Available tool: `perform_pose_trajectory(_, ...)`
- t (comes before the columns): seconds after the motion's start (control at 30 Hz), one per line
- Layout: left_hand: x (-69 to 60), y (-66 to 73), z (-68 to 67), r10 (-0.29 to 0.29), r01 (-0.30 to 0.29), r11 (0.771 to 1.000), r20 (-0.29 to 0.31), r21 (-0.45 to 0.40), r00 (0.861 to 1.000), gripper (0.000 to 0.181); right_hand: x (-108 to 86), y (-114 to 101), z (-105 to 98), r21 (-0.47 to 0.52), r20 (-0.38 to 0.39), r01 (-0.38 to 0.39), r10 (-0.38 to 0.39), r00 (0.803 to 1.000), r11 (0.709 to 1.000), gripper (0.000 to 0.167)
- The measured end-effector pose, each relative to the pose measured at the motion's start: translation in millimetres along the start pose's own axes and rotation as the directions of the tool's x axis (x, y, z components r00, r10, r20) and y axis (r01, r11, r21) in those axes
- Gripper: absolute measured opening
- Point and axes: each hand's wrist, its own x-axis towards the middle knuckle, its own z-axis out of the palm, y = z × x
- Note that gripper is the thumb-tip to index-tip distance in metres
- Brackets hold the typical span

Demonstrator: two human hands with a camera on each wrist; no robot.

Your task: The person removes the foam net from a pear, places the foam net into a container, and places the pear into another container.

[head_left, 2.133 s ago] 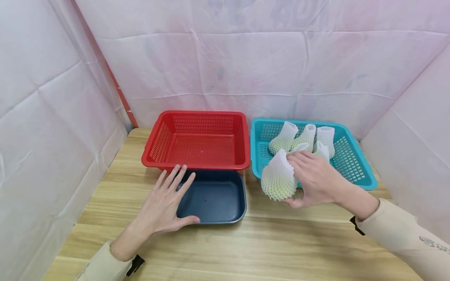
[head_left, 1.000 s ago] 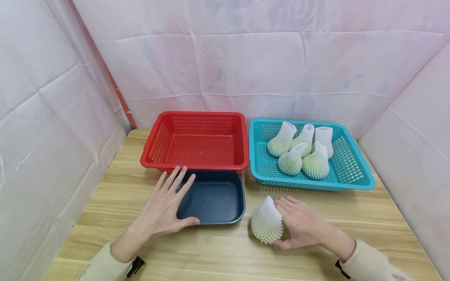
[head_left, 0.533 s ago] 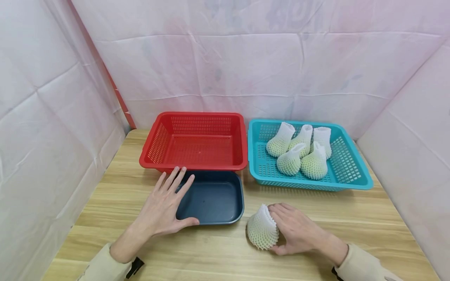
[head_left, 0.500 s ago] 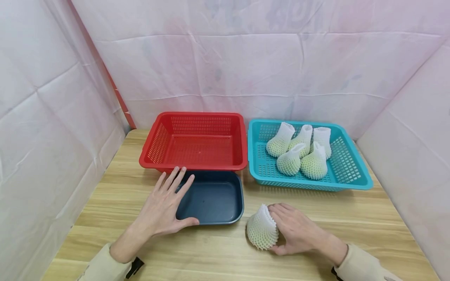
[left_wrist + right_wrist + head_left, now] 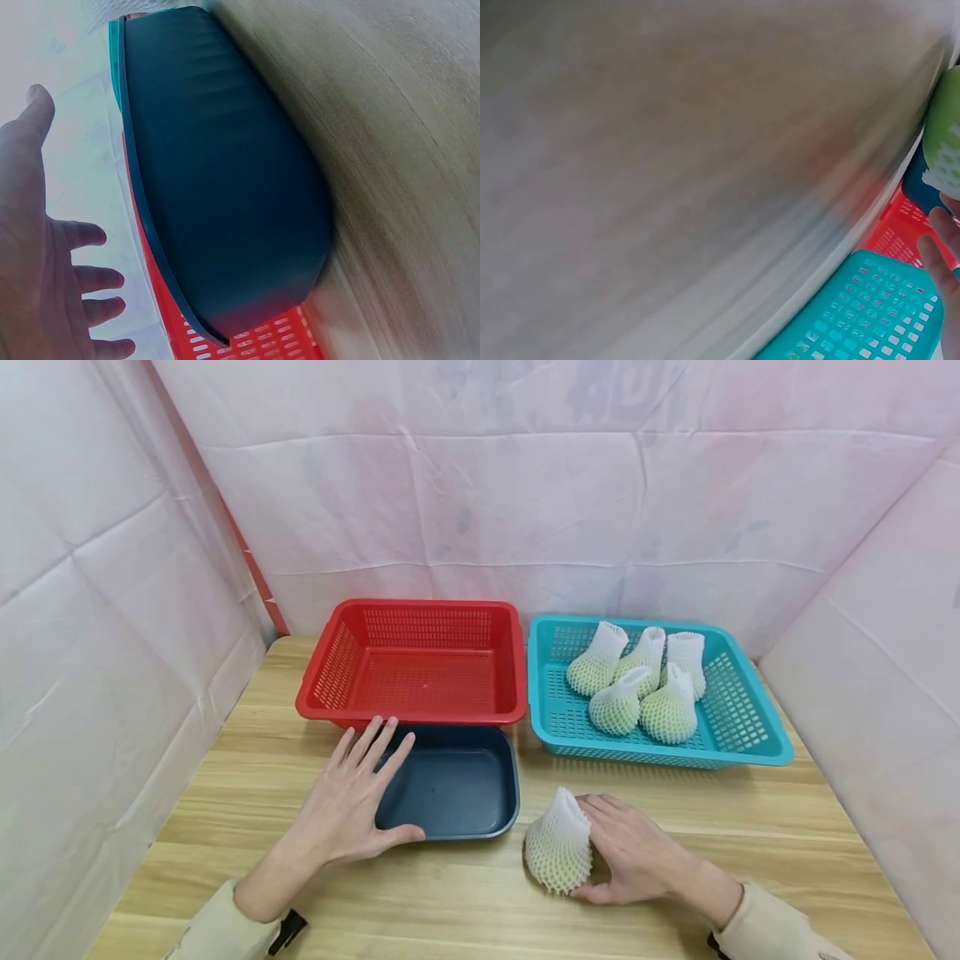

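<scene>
On the wooden table, right of the dark blue tray [image 5: 516, 793], stands a pale green fruit in a white foam net [image 5: 558, 847]. My right hand [image 5: 633, 852] holds it from its right side, thumb low and fingers behind the net. In the right wrist view the fruit's green underside [image 5: 946, 112] shows at the right edge. My left hand [image 5: 345, 802] is spread over the left end of the dark tray, fingers straight. The left wrist view shows the left hand [image 5: 37, 247] beside the tray's outer wall [image 5: 217, 165]; contact cannot be told.
A red basket [image 5: 309, 693] stands behind the dark tray. To its right is a teal basket [image 5: 765, 727] with several net-wrapped fruits [image 5: 670, 710] in its left and middle part. White patterned cloth [image 5: 525, 493] hangs behind and at both sides of the table.
The right hand has carried the netted fruit from above the teal basket down to the table beside the dark tray. The left hand has stayed nearly still.
</scene>
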Motion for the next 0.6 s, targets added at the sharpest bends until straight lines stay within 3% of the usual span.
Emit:
perform_pose_trajectory(0.3, -0.9, -1.7, 0.9, 0.005, -0.005, 1.000, -0.017, -0.002, 1.000, 0.121, -4.6, 1.7, 1.5, 0.002, 0.041, -0.050, 0.050, 0.998, 0.999, 0.111)
perform_pose_trajectory(0.6, -1.7, -1.4, 0.9, 0.005, -0.005, 1.000, -0.023, 0.001, 1.000, 0.120, -2.6, 1.1, 2.4, 0.033, 0.068, -0.086, 0.084, 0.994, 0.996, 0.097)
